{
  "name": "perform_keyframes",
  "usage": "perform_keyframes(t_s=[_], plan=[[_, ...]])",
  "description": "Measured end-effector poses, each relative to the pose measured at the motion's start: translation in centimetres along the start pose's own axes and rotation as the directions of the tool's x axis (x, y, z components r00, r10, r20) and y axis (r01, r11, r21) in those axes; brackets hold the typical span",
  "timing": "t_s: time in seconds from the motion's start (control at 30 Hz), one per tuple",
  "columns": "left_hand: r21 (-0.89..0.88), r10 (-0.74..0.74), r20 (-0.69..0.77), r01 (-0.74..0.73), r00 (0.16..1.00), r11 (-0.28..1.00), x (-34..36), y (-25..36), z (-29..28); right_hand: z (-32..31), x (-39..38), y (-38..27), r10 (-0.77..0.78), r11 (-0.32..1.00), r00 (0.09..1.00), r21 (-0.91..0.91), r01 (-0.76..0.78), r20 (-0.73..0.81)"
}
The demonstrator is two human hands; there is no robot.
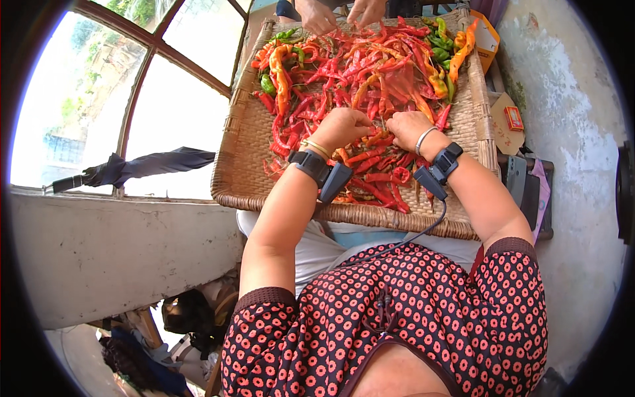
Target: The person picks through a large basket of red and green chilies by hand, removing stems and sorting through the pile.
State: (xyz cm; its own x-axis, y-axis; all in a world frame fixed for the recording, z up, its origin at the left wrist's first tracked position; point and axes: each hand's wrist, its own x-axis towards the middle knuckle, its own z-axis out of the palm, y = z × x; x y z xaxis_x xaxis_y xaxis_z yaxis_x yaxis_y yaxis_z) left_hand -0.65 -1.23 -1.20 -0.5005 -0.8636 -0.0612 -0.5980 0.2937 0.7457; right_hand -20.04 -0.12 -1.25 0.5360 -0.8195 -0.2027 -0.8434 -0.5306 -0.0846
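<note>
A: What do you have at the hands?

B: On my feed, the left hand and the right hand are near each other over the middle of the woven basket. Both have bent fingers, down at the red peppers. I can't tell whether either is gripping one; the fingertips are too hard to make out.

A: And on the wrists?

B: I see a black band on the left and a dark strap on the right, each carrying a small device.

A: How do the peppers lie?

B: Heaped from the far edge toward the near edge, mostly red. I've got green peppers at the far right corner, an orange pepper beside them, and a long orange one toward the left edge.

A: Anyone else?

B: A co-worker's hands at the far edge; I can't tell what they hold. Beyond the left edge, I see a folded dark umbrella by the window.
</note>
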Motion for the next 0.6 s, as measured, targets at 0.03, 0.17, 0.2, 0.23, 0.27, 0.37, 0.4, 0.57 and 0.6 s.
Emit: perform_keyframes(t_s=[0.03,0.17,0.2,0.23,0.27,0.37,0.4,0.57,0.6], plan=[[0.114,0.058,0.044,-0.062,0.997,0.991,0.0,-0.1,0.6,0.1,0.1,-0.1,-0.002,1.000,1.000,-0.001,0.002,0.000],[0.351,-0.003,0.222,-0.077,0.975,0.933,0.2,-0.7,1.0,-0.1,-0.2,-0.1,-0.035,0.999,0.999,0.019,0.035,-0.010],[0.368,-0.019,0.222,-0.066,0.975,0.927,0.2,-0.8,0.9,-0.5,-0.4,0.0,-0.088,0.996,0.996,0.027,0.089,-0.028],[0.366,-0.018,0.222,-0.066,0.975,0.928,0.1,-0.9,0.8,-1.1,-0.6,0.3,-0.087,0.996,0.996,0.026,0.088,-0.027],[0.261,-0.024,0.303,-0.059,0.953,0.964,-0.2,-1.1,0.6,-2.0,-0.8,0.5,-0.086,0.993,0.996,0.078,0.085,0.007],[0.077,-0.078,0.441,0.049,0.894,0.996,-0.6,-0.6,-0.2,-3.9,-1.5,1.0,-0.086,0.975,0.996,0.207,0.080,0.021],[0.009,-0.129,0.502,0.144,0.855,0.990,-0.7,-0.3,-0.4,-4.4,-1.7,1.0,-0.099,0.912,0.995,0.399,0.091,-0.002],[-0.157,-0.109,0.313,0.164,0.944,0.974,-0.5,1.8,-1.3,-3.8,-1.6,0.9,-0.034,0.891,0.998,0.451,0.054,-0.052],[-0.250,-0.146,0.266,0.214,0.953,0.944,-0.4,1.8,-1.2,-3.4,-1.4,0.9,-0.055,0.874,0.996,0.480,0.080,-0.065]])
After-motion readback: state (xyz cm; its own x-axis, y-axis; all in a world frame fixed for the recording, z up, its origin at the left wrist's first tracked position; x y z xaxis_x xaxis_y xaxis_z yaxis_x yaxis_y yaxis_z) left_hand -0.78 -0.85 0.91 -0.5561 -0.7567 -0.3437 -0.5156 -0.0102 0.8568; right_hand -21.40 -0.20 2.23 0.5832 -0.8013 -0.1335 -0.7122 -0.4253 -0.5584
